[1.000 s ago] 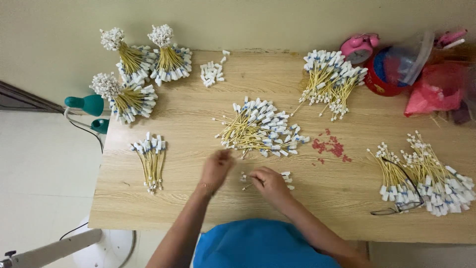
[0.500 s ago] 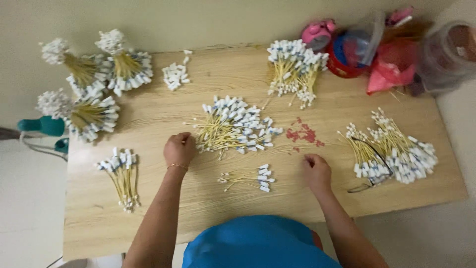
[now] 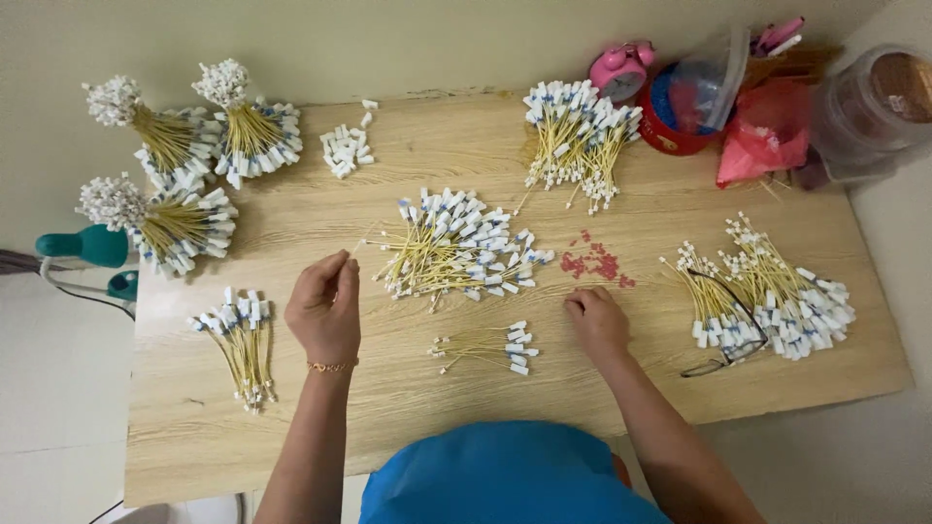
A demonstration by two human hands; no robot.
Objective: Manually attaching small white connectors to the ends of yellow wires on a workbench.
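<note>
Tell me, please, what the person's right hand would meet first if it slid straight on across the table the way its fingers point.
The right hand points up the table. It would probably first reach the scattered small red pieces just beyond its fingers; the large bundle of yellow wires lies farther along that line.

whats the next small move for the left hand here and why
Probably draw one wire out of the middle pile and lay it with the small bunch near the body. The left hand has its fingertips pinched at that pile's edge, seemingly on a thin wire, while the right hand rests on the table beside the red bits.
</note>
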